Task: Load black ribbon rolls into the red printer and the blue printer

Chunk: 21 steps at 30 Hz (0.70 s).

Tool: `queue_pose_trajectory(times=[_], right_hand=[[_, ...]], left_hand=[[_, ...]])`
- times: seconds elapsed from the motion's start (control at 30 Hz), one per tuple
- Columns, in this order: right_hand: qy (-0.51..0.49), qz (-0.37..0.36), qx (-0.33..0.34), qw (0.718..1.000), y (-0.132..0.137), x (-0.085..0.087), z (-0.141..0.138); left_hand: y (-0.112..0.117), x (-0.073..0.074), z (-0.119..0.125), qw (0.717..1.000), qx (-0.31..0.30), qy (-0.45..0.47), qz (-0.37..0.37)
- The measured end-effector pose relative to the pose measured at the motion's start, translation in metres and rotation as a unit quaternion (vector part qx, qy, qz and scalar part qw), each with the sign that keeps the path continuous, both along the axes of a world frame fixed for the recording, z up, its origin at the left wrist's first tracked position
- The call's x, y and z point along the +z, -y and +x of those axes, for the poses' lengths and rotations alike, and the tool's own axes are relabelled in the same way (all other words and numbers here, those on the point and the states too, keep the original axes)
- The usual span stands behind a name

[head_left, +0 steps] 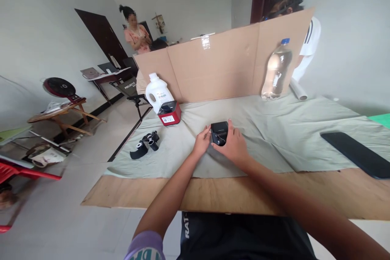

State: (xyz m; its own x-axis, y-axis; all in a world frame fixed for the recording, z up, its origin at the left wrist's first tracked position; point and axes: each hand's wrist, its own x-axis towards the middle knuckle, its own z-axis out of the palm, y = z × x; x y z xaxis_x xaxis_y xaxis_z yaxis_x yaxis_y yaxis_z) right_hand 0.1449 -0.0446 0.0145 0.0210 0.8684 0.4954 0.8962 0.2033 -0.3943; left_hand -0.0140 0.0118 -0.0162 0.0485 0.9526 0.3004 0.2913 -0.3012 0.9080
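Apparently for steadiness, we hold a black device (219,127) on the bench (134,193), left hand (202,142) and right hand (234,145) gripping opposite sides.

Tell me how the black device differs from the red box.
The black device looks dark where visible; the red box has red sides. The red box shows a white label; the black device shows no such label. The right hand grips the black device; no hand touches the red box. Both have dark tops.
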Motion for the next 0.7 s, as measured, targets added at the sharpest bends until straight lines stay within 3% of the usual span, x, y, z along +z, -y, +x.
queue_pose_trajectory(times=[0.23, 0.47, 0.6, 0.7], right_hand=[[0.013, -0.022, -0.001, 1.0, 0.004, -0.012, -0.001], [-0.067, -0.077, 0.011, 0.995, 0.001, -0.005, 0.008], [-0.155, -0.115, 0.026, 0.981, -0.007, -0.002, 0.017], [-0.178, -0.129, 0.037, 0.975, -0.01, -0.003, 0.02]], left_hand=[[-0.004, -0.009, -0.004, 0.999, -0.015, -0.048, -0.014], [0.0, -0.007, -0.006, 0.998, 0.021, -0.052, -0.034], [-0.003, -0.001, -0.007, 0.993, 0.03, -0.066, -0.089], [-0.013, 0.011, -0.01, 0.987, 0.013, -0.09, -0.132]])
